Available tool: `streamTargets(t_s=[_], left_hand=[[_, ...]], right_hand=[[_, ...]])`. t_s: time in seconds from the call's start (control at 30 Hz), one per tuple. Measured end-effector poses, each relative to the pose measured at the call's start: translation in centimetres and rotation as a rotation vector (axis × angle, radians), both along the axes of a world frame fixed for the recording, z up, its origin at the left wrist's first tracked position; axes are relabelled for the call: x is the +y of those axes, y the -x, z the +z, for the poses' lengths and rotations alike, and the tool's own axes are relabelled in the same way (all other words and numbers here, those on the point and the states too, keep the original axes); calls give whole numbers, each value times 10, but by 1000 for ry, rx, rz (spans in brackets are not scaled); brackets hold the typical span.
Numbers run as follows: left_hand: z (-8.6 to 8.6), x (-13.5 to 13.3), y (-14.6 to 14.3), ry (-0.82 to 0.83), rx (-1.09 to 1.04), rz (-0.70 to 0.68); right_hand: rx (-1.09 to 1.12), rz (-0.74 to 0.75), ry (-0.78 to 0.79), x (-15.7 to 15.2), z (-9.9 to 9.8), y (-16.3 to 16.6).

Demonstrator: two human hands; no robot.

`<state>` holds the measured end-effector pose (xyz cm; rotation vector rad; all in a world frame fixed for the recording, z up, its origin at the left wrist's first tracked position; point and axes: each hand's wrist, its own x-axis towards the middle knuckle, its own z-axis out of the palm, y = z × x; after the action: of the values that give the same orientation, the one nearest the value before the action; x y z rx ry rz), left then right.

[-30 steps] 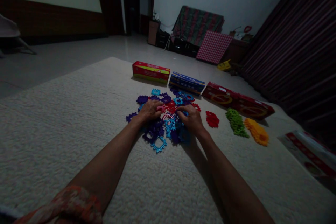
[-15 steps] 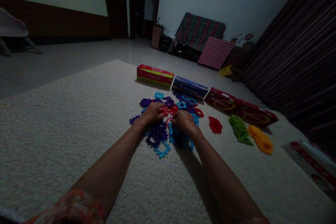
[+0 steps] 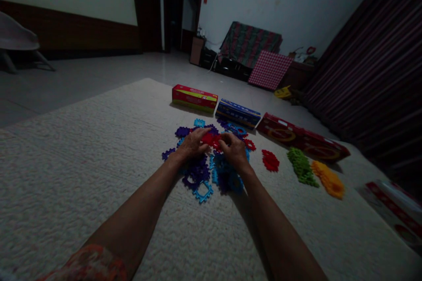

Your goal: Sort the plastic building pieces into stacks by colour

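A heap of flat plastic puzzle pieces (image 3: 201, 171), purple, blue and red, lies on a cream rug (image 3: 82, 162). My left hand (image 3: 193, 144) and my right hand (image 3: 234, 150) rest on the heap, fingers curled. Between their fingertips both hands grip red pieces (image 3: 212, 139). Whether these are one piece or joined pieces is too dark to tell. A blue square frame piece (image 3: 202, 192) lies at the near edge of the heap.
Separate small piles lie to the right: red (image 3: 271, 160), green (image 3: 301, 167), orange (image 3: 329, 179). Beyond stand a red-green box (image 3: 194, 97), a blue box (image 3: 237, 113) and a long red box (image 3: 301, 137). Another box (image 3: 395, 210) sits far right. Striped curtain on the right.
Both hands have moved slightly away from me and closed together on the red pieces. The camera has tilted up a little.
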<state>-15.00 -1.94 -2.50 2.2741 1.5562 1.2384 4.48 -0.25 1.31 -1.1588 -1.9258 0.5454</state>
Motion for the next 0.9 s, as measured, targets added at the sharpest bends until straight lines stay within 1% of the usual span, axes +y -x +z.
streamTargets(t_s=[0.07, 0.13, 0.27, 0.43, 0.63, 0.73, 0.8, 0.9], left_hand=[[2, 0, 0, -11, -18, -23], [4, -1, -1, -5, -48, -54], [6, -4, -5, 39, -139, -131], [4, -7, -13, 139, -325, -167], [2, -11, -20, 276, -518, -217], [1, -14, -26, 296, -539, -260], [3, -17, -29, 280, -510, -271], [10, -19, -27, 243, -409, -217]], right_hand=[[144, 27, 104, 5, -4, 0], [239, 45, 208, 10, -7, 0], [305, 64, 330, 19, -8, -5], [335, 26, 388, 20, -15, -7], [451, 19, 435, 16, -26, -4], [505, 15, 459, 13, -26, -2], [521, 14, 470, 11, -24, -2], [507, -23, 467, 14, -18, -11]])
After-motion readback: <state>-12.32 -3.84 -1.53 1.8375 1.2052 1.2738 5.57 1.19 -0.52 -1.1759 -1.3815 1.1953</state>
